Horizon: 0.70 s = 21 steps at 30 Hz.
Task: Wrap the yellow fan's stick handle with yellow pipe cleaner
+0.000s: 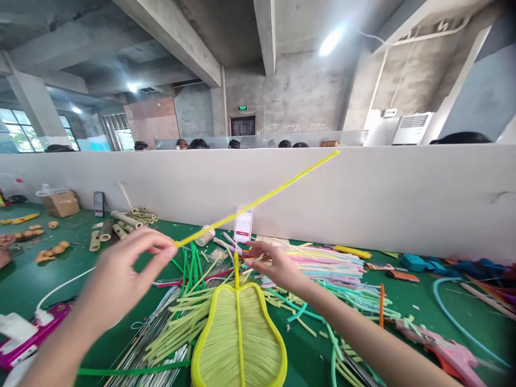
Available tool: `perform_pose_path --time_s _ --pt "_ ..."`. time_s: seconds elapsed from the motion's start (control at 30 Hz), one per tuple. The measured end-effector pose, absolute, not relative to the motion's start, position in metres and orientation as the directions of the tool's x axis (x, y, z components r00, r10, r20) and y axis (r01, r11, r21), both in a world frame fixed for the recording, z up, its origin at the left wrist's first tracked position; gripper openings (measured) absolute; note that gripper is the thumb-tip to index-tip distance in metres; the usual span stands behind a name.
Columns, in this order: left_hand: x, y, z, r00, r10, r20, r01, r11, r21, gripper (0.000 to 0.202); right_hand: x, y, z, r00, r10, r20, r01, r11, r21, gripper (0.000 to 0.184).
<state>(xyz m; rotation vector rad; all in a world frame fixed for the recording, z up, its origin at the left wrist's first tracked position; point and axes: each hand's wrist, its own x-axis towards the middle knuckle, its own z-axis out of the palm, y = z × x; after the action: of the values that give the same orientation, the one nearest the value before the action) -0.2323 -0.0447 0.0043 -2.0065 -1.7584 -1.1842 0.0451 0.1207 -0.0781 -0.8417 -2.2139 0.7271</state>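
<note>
My left hand [124, 279] pinches one end of a long yellow pipe cleaner [282, 187], which slants up to the right in front of the white partition. My right hand [274, 266] is beside the top of a leaf's yellow stem, with its thumb and forefinger apart and nothing seen between them. The large leaf [221, 333] has a yellow-green, fluffy surface, a bright yellow rim and a yellow midrib. Its lower end runs out of view. Yellow-green pipe cleaners [181, 322] lie to the left of it.
Pastel pipe cleaners [322, 263] are piled behind my right forearm. A pink glue gun [447, 344] lies at right. A phone [243, 226] leans on the white partition [121, 172]. Bamboo tubes [124, 220] and a magenta power strip [36, 333] are at left.
</note>
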Motion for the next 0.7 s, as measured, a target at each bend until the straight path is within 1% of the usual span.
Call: perform_pose_path --time_s 0.07,0.1,0.13,0.2,0.23,0.27,0.3,0.33,0.37,0.43,0.53,0.63,0.7 --pt "-0.191 -0.024 -0.012 0.076 0.799 0.596 0.858 -0.357 0.369 0.025 0.043 0.094 -0.069 -0.609 0.696 0.380 0.234 0.615 -0.753 0.055" --pt "-0.175 -0.014 -0.019 0.126 0.818 0.561 0.829 -0.398 0.394 0.026 0.043 0.083 -0.065 -0.582 0.725 0.367 0.066 0.492 -0.868 0.056" --pt "-0.163 -0.004 -0.026 0.171 0.836 0.521 0.795 -0.430 0.428 0.026 0.046 0.074 -0.061 -0.536 0.768 0.351 -0.050 0.386 -0.921 0.055" --pt "-0.148 0.015 -0.039 0.260 0.866 0.428 0.704 -0.473 0.529 0.026 0.055 0.062 -0.054 -0.422 0.849 0.318 -0.191 0.260 -0.947 0.050" --pt "-0.145 0.026 -0.046 0.280 0.894 0.350 0.660 -0.444 0.606 0.028 0.062 0.058 -0.052 -0.351 0.885 0.305 -0.218 0.240 -0.946 0.048" --pt "-0.144 0.038 -0.053 0.248 0.936 0.249 0.627 -0.351 0.695 0.031 0.070 0.056 -0.051 -0.279 0.914 0.295 -0.236 0.232 -0.944 0.047" --pt "-0.144 0.051 -0.061 0.149 0.982 0.117 0.629 -0.186 0.755 0.038 0.078 0.054 -0.052 -0.211 0.937 0.280 -0.253 0.224 -0.941 0.047" --pt "-0.145 0.064 -0.069 0.072 0.996 0.045 0.650 -0.081 0.755 0.045 0.085 0.052 -0.053 -0.151 0.954 0.260 -0.273 0.212 -0.938 0.046" --pt "-0.145 0.076 -0.077 0.014 1.000 0.001 0.668 -0.010 0.744 0.047 0.092 0.051 -0.055 -0.105 0.966 0.236 -0.293 0.196 -0.936 0.046" --pt "-0.143 0.099 -0.093 -0.086 0.995 -0.057 0.697 0.101 0.710 0.035 0.102 0.047 -0.061 -0.060 0.981 0.185 -0.324 0.156 -0.933 0.046" --pt "-0.136 0.119 -0.108 -0.175 0.980 -0.094 0.710 0.192 0.678 0.037 0.109 0.043 -0.067 -0.043 0.989 0.140 -0.333 0.118 -0.935 0.048" --pt "-0.132 0.121 -0.102 -0.197 0.978 -0.073 0.690 0.191 0.698 0.037 0.114 0.039 -0.066 -0.048 0.990 0.132 -0.321 0.110 -0.941 0.048" --pt "-0.132 0.111 -0.085 -0.172 0.985 -0.034 0.657 0.140 0.741 0.034 0.119 0.037 -0.060 -0.047 0.987 0.154 -0.329 0.130 -0.935 0.046"
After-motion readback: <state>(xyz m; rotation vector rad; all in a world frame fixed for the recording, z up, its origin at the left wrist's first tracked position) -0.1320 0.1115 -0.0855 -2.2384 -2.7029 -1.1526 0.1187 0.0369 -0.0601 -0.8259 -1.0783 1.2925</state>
